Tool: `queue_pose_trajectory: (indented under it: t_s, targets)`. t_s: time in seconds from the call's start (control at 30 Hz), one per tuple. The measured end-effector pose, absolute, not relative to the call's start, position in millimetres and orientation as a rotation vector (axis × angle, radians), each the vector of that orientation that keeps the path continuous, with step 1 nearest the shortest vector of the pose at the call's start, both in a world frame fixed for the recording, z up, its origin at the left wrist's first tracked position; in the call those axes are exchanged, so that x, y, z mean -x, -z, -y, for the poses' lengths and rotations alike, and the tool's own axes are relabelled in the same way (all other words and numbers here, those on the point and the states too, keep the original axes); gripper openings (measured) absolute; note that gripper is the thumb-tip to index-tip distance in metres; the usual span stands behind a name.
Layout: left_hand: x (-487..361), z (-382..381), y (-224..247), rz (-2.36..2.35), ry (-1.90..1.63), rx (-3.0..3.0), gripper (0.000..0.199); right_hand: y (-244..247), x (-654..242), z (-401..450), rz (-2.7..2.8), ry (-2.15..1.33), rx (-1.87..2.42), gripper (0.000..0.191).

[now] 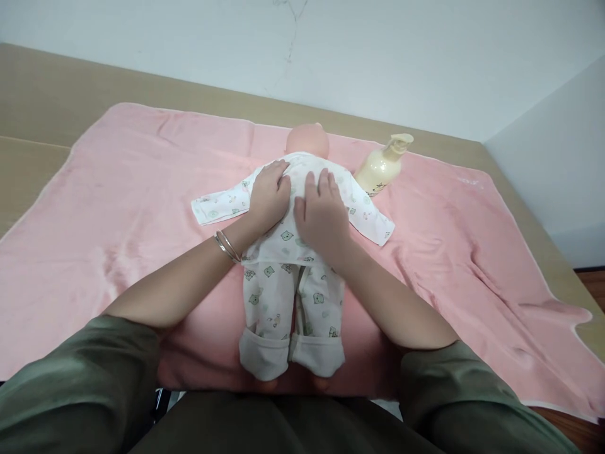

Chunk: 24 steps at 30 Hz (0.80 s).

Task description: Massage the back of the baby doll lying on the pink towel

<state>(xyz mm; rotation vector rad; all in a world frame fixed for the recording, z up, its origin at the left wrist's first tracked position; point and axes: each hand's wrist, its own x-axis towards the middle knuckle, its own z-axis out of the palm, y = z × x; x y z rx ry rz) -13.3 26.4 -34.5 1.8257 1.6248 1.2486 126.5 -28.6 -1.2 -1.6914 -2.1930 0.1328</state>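
Note:
A baby doll (307, 140) lies on a pink blanket, its bald head away from me and no face showing. It wears a white printed top (286, 239) and matching trousers (269, 296) with turned-up cuffs. On the left of the doll's upper body rests my left hand (269, 197), flat with fingers stretched out over the cloth. My right hand (324, 217) lies on the right side of the top, palm down, its fingers slightly apart. Neither hand grips anything. The doll's feet are mostly hidden under the cuffs.
A cream pump bottle (380, 167) lies tilted beside the doll's right-hand sleeve. The pink blanket (155, 183) covers much of the wooden table (51, 82), with wrinkles at the right. Behind the table stands a white wall (378, 57).

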Motion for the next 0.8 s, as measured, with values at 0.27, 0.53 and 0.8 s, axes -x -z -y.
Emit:
queue_pose_trajectory:
  t_s: [0.27,0.53,0.8]
  targets:
    - [11,-29,34,-1.591,-1.217,-1.748,0.053,5,-140,11,2.380,-0.240,1.325,0.059]
    - [11,-27,34,-1.606,-1.191,-1.857,0.049,-4,-153,-14,2.157,-0.403,1.659,0.072]
    - [10,-32,7,-1.570,-1.157,-1.823,0.043,-6,-135,16,2.336,-0.290,1.376,0.061]
